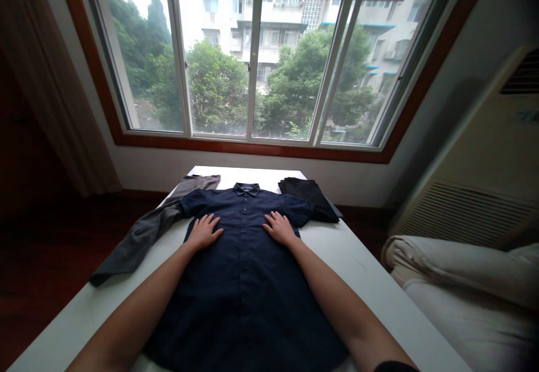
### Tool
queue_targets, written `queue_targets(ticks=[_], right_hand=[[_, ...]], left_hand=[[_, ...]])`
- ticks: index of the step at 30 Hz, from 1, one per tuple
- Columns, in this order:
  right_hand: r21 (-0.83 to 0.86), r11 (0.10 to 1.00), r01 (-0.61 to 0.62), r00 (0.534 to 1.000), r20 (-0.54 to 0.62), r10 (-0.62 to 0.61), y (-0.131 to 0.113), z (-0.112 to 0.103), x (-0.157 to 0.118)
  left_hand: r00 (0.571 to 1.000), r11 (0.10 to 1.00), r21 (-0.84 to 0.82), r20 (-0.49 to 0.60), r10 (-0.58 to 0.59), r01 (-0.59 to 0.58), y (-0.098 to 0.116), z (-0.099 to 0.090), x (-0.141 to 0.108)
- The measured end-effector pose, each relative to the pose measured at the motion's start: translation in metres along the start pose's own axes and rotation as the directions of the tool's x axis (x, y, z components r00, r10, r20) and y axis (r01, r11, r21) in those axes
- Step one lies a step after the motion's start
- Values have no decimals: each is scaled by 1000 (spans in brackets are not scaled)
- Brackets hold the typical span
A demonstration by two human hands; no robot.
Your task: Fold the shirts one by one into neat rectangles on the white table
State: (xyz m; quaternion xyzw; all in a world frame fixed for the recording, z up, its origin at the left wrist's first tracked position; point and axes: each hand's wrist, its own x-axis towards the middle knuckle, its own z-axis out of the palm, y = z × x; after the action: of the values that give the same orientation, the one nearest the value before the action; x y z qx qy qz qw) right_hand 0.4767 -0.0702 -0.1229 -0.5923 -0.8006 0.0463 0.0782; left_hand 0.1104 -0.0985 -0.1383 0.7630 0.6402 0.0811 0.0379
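A dark navy short-sleeved shirt (246, 282) lies spread front side up on a white table (357, 271), its collar toward the window and its sleeves out to the sides. My left hand (204, 230) rests flat on the left of the shirt's chest, fingers apart. On the right of the chest, my right hand (280, 228) lies palm down with its fingers spread. Neither hand grips the cloth. The shirt's hem runs out of clear sight at the bottom, between my forearms.
Grey trousers (143, 237) lie along the table's left edge, partly overhanging it. Folded dark clothes (314, 198) sit at the far right, touching the shirt's sleeve. A beige sofa (467, 282) stands to the right, below a floor-standing air conditioner (471, 175). A window (252, 58) is ahead.
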Motion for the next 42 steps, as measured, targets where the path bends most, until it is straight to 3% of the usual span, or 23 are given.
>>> queue_targets(ticks=[8, 10, 14, 18, 21, 27, 29, 33, 35, 37, 42], right_hand=[[60, 954, 293, 955, 23, -295, -23, 1, -7], [68, 963, 261, 964, 34, -264, -20, 3, -5], [31, 997, 66, 998, 17, -67, -5, 3, -1], [-6, 999, -48, 998, -43, 48, 1, 1, 0], [-27, 999, -17, 998, -67, 15, -2, 1, -1], [25, 984, 177, 984, -13, -177, -8, 4, -1], [31, 992, 119, 993, -6, -119, -7, 5, 0], [-20, 993, -120, 990, -75, 118, 1, 6, 2], [-28, 988, -154, 985, -89, 151, 4, 6, 3], [-23, 995, -97, 992, -84, 95, 3, 5, 3], [54, 973, 226, 974, -25, -225, -14, 7, -1]], left_hand=[[1000, 1000, -8, -9, 3, -3, 0, -1, 0], [1000, 1000, -12, -12, 5, -6, 0, -1, -1], [1000, 1000, -14, -6, 8, -8, 0, -1, -1], [1000, 1000, -4, -7, 9, -9, -1, 1, 1], [1000, 1000, 4, -7, 7, -7, -2, 2, 2], [1000, 1000, -7, -8, 6, -6, -2, 2, 2], [1000, 1000, -6, -9, 6, -6, -2, 2, 2], [1000, 1000, -4, -6, 4, -4, -1, 1, 2], [1000, 1000, -6, -4, 6, -6, -1, 1, 2], [1000, 1000, -7, -6, 7, -7, -2, 2, 2], [1000, 1000, -2, -14, 8, -8, -2, 3, 2]])
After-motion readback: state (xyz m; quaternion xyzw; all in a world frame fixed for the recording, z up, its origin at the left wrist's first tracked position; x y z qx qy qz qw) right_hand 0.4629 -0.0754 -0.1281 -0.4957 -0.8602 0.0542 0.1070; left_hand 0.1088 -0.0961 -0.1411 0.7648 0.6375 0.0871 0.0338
